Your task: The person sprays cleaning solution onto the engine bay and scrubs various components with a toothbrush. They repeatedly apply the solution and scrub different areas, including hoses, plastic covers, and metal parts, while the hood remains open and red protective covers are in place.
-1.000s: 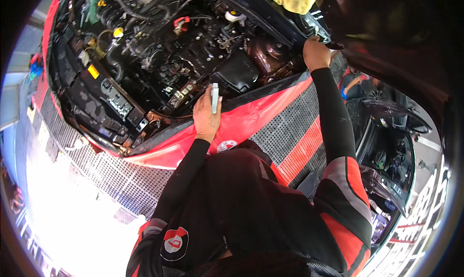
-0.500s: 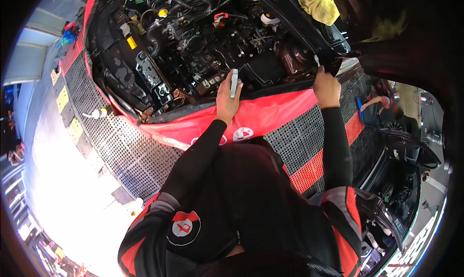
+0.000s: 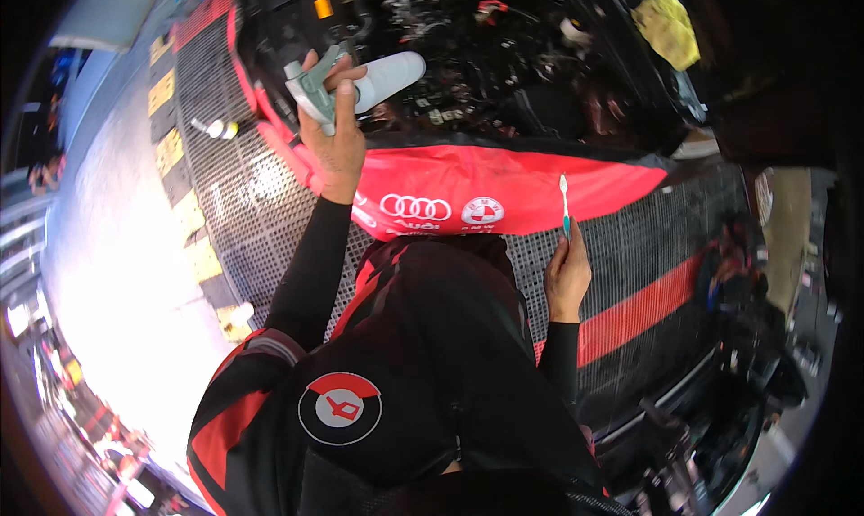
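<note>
Okay, so a white spray bottle [image 3: 391, 77] is held tipped over in the left grip [image 3: 335, 147], wrapped snugly round its grey-green top, near the edge of the engine bay [image 3: 450, 53]. A slim brush [image 3: 565, 197], probably a toothbrush, is pinched narrowly by its teal handle in the right grip [image 3: 569, 278], seen against the red cover [image 3: 531, 179]. Bottle's best held firmly by the neck, with the nozzle aimed away from the body (its direction can't be told), and the brush is best gripped lightly, bristles kept off the cover
</note>
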`<state>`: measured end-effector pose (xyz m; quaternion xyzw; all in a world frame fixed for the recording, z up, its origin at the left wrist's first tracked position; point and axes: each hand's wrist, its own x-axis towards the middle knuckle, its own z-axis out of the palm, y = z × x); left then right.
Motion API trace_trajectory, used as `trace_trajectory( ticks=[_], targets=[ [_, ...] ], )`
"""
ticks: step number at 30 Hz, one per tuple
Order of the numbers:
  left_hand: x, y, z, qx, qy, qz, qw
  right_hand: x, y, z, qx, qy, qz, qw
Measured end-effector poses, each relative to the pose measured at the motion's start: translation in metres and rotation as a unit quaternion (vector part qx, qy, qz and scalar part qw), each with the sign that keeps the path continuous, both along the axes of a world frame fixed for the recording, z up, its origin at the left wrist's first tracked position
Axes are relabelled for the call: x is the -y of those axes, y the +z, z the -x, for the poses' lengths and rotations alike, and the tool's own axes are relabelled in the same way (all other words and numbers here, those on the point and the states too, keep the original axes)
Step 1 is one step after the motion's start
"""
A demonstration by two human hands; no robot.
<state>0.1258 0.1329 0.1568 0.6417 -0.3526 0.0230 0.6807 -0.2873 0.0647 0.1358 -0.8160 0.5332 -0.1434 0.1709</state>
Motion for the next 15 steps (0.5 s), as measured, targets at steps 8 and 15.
trace_trajectory(
  ticks=[8, 15],
  targets=[
    [-0.159, 0.036, 0.063, -0.031, 0.087, -0.071, 0.993, 0.028, -0.006, -0.064, 0.123, 0.225, -0.003, 0.966],
    [-0.278, 0.019, 0.163, -0.192, 0.210, -0.144, 0.948, 0.039, -0.017, -0.115, 0.139, 0.269, -0.099, 0.948]
  ],
)
